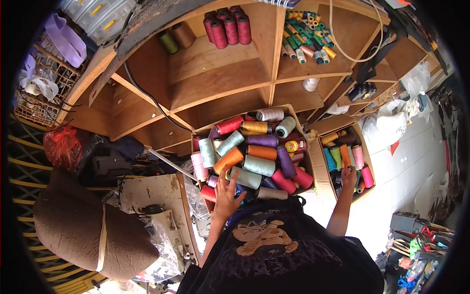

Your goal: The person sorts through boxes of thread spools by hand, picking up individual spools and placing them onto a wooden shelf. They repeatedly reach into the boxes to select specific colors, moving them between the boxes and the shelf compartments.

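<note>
A large cardboard box (pixel 313 169) in front of me is heaped with thread cones in many colours. My left hand (pixel 226 198) is over its near left part, fingers spread, close to a pale green thread cone (pixel 246 178) and just below an orange thread cone (pixel 228 159). To the right, my right hand (pixel 348 177) reaches into a smaller cardboard box (pixel 368 147), its fingers closed at the lower end of an orange spool of thread (pixel 345 156). Beside that spool lie a pink thread cone (pixel 358 157) and a green thread cone (pixel 336 158).
Wooden shelves (pixel 215 81) stand behind the boxes, holding dark red thread cones (pixel 230 29) and many small spools (pixel 308 36). A worktable (pixel 156 188) and a brown bundle (pixel 88 225) are at left. White tiled floor (pixel 401 181) and clutter (pixel 416 250) lie right.
</note>
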`<control>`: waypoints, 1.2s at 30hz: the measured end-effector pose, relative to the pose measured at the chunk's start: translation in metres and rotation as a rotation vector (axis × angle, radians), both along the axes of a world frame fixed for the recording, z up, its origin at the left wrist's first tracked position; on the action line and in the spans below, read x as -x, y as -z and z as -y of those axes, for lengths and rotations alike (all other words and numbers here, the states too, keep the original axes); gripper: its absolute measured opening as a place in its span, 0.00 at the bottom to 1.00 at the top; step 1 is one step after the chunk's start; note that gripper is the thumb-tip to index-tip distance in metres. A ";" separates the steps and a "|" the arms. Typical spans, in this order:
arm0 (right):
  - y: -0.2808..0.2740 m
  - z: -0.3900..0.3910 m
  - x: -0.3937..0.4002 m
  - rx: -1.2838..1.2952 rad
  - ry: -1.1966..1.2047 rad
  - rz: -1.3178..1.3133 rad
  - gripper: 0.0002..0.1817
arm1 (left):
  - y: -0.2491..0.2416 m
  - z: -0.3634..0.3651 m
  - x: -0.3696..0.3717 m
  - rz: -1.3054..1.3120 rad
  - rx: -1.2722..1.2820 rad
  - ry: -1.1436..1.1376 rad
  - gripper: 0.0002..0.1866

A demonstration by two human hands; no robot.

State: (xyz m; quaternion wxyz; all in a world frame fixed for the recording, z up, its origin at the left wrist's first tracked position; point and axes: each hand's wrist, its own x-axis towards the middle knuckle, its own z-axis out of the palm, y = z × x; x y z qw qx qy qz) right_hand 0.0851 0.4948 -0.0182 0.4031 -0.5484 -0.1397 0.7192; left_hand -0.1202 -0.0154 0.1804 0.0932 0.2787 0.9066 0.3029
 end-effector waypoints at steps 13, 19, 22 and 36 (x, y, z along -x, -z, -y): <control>-0.181 0.185 0.117 -0.684 -1.047 0.139 0.18 | 0.022 0.025 0.055 -0.134 -0.064 -0.153 0.40; -0.206 0.269 0.176 -1.241 -1.429 0.171 0.22 | 0.030 0.017 0.071 -0.213 0.043 -0.130 0.36; -0.201 0.292 0.184 -1.519 -1.490 0.177 0.25 | 0.011 0.021 0.071 -0.222 -0.007 -0.123 0.32; -0.190 0.282 0.156 -1.522 -1.469 0.357 0.28 | 0.018 0.038 0.049 -0.240 -0.068 -0.142 0.31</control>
